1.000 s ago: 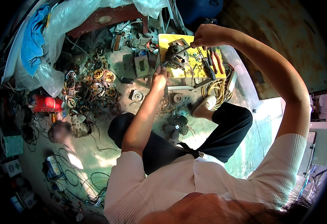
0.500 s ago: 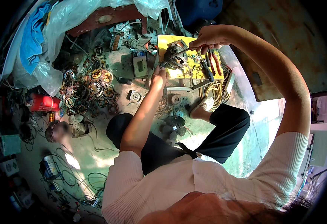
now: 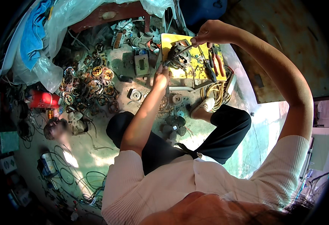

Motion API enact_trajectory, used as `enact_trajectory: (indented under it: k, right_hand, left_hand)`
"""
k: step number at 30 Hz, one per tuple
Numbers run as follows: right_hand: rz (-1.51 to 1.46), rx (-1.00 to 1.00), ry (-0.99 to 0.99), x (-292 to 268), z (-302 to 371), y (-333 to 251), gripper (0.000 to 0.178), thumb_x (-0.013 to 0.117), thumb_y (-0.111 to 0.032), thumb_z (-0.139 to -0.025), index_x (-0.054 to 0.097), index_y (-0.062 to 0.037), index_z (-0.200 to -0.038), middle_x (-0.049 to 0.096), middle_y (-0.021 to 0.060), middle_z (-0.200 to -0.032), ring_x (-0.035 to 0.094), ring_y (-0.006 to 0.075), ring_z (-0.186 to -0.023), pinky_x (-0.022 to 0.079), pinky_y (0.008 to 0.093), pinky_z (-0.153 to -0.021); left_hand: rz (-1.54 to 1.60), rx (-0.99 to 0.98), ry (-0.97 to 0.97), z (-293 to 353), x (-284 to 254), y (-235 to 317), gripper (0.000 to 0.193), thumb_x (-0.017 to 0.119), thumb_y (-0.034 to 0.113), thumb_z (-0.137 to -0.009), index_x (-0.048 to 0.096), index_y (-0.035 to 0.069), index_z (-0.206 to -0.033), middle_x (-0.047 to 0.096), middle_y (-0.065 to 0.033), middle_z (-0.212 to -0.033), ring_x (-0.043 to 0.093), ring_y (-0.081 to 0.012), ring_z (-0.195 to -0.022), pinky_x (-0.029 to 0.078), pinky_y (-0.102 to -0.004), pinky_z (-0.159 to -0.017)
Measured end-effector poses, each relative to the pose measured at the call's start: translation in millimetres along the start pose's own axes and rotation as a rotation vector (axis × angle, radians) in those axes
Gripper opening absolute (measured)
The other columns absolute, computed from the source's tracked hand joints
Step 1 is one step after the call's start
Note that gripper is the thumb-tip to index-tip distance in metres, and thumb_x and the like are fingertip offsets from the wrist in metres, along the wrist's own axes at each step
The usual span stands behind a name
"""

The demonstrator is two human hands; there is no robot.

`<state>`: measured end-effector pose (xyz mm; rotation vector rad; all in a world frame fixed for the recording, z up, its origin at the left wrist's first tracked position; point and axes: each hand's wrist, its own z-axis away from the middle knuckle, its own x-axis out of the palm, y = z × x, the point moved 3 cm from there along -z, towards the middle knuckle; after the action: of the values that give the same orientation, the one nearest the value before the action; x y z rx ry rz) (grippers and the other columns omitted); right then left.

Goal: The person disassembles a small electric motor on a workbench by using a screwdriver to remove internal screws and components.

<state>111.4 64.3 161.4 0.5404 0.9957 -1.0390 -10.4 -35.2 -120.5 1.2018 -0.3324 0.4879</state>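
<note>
Right hand point(image 3: 209, 32) up top has its fingers wrapped round one end of a thin metal rod point(image 3: 185, 49), which slants down across the front of a grimy round motor part point(image 3: 185, 60). Left hand point(image 3: 161, 78) is at the rod's lower end with its fingers curled in; can't tell if they're gripping the rod or the motor's edge. The motor part sits on a low yellow surface point(image 3: 165, 39), towards its left side. Right of it on the same surface there's a pair of red-handled pliers point(image 3: 220, 66) and a dark-handled tool point(image 3: 210, 73). Below that, a coil of yellow cable point(image 3: 210, 90) lies on the floor, a dark fan blade point(image 3: 175, 121) is down between the knees, and a big heap of motor coils point(image 3: 97, 84) sprawls off to the left.
</note>
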Motion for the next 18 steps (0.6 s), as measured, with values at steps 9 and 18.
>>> enact_trajectory:
  k: [9, 18]
  right_hand:
    - [0.545, -0.462, 0.373, 16, 16, -11, 0.034, 0.058, -0.037, -0.091, 0.065, -0.0046, -0.095, 0.062, 0.0063, -0.084, 0.064, 0.0254, -0.081, 0.050, 0.0392, -0.070]
    - [0.086, -0.265, 0.367, 9, 13, 3, 0.041, 0.071, -0.038, -0.085, 0.064, -0.0039, -0.106, 0.070, 0.0130, -0.086, 0.070, 0.0204, -0.077, 0.053, 0.0318, -0.071]
  left_hand:
    - [-0.042, -0.051, 0.070, 5, 0, 7, 0.026, 0.044, 0.024, -0.103, 0.048, 0.019, -0.128, 0.050, 0.0011, -0.078, 0.036, -0.0046, -0.054, 0.034, -0.0198, -0.046]
    - [-0.036, -0.065, 0.083, 1, 4, 5, 0.030, 0.044, 0.026, -0.103, 0.047, 0.020, -0.132, 0.049, 0.0009, -0.078, 0.036, -0.0044, -0.053, 0.033, -0.0198, -0.046]
